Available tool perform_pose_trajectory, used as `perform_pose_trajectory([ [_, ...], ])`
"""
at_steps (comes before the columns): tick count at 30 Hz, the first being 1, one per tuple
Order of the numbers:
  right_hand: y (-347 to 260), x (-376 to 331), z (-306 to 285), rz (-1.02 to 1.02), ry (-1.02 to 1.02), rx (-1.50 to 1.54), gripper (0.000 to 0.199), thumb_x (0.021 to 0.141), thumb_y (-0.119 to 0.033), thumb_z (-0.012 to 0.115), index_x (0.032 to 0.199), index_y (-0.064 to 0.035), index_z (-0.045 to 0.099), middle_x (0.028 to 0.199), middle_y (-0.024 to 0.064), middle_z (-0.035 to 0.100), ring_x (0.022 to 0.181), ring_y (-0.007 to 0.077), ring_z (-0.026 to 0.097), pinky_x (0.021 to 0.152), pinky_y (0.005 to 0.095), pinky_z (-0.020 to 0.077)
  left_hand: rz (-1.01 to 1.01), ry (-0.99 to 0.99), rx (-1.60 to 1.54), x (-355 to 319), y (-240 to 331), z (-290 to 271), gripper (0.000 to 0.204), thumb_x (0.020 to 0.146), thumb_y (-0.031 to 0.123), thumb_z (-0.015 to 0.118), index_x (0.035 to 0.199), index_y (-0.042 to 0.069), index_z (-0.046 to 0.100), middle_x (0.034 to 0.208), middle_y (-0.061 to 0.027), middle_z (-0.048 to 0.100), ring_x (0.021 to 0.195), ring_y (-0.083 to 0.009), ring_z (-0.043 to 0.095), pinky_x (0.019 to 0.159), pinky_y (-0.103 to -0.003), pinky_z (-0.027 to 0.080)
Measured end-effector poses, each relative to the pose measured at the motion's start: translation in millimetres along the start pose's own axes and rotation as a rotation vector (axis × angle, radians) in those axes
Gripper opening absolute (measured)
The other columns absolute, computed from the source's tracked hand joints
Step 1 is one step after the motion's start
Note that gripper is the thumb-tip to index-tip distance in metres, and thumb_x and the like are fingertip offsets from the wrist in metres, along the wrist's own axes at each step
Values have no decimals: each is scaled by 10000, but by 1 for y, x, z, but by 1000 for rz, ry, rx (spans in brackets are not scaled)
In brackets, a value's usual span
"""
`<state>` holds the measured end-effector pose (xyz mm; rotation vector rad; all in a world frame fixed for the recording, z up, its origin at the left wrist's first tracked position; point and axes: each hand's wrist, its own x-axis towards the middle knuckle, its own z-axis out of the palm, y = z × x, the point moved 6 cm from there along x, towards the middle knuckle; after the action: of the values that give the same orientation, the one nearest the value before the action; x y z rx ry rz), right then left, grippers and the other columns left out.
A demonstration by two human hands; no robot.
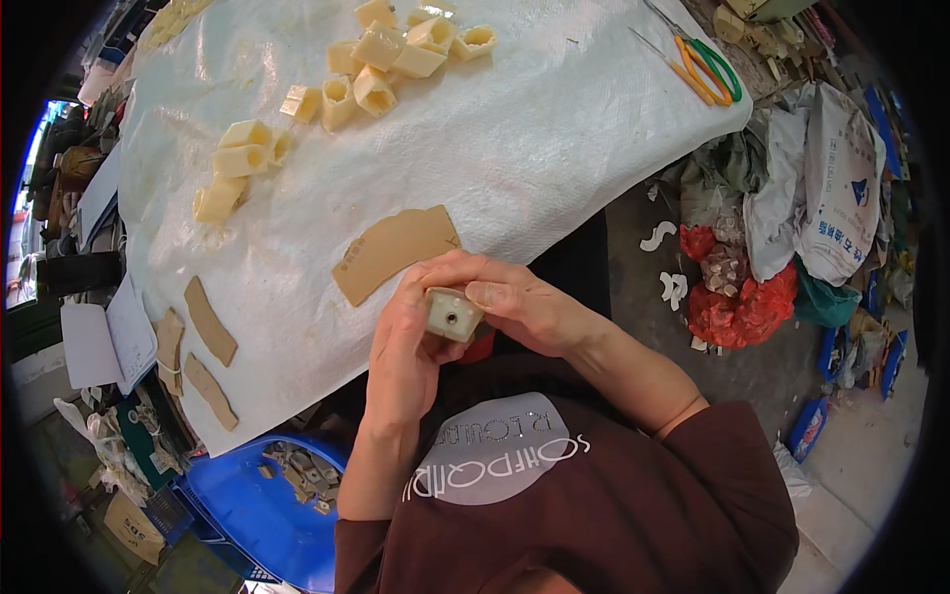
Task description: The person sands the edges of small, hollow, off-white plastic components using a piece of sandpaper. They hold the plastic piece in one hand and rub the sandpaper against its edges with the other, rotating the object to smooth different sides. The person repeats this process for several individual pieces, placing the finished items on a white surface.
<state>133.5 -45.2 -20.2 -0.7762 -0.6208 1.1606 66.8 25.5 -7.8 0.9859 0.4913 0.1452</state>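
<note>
Both hands are closed around a pale grey-green block (454, 315) with a small dark round hole in its upward face. My left hand (401, 332) wraps it from the left, fingers curled below. From the right, my right hand (522, 303) grips it, thumb lying along the top edge. The block's lower part is hidden by the fingers. Just beyond the hands, a curved brown cardboard piece (396, 252) lies flat on the white table cover (524, 139).
Several hollow cream-coloured tube pieces (379, 48) sit at the table's far side. Narrow cardboard strips (211, 322) lie at the left. Orange-handled scissors (701, 74) and green-handled scissors (727, 71) rest at far right. Below left stands a blue basin (237, 515); bags (737, 312) crowd the right floor.
</note>
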Motion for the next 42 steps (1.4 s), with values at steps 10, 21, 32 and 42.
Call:
perform_pose_trajectory([
  [10,3,-2,5,-218,173,-210,367,958,-304,360,1222,-64,449,1139,57,444,825,114,501,674,240,463,143,97,90,0,1,7,311,945,304,357,1010,36,501,787,-6,501,617,-39,432,497,-172,337],
  [21,-7,7,3,-71,166,-268,386,948,-273,430,1235,-14,448,1173,90,523,837,142,575,738,277,472,138,132,-232,-19,4,-34,360,937,404,350,936,67,476,868,-110,550,580,-138,450,484,-234,333],
  [32,-31,50,22,-499,39,-1200,185,671,-7,680,818,-23,570,965,75,582,916,265,524,737,341,462,472,1304,1257,-207,-4,-206,259,912,163,420,1095,-8,487,1043,-153,448,903,-217,449,807,-319,358],
  [42,-15,70,43,-607,-188,-1794,137,628,-83,600,745,-15,574,837,86,536,846,239,507,709,321,460,192,1453,1624,-218,-14,-206,356,753,6,541,1108,25,537,1208,-198,376,1127,-333,335,954,-436,263],
])
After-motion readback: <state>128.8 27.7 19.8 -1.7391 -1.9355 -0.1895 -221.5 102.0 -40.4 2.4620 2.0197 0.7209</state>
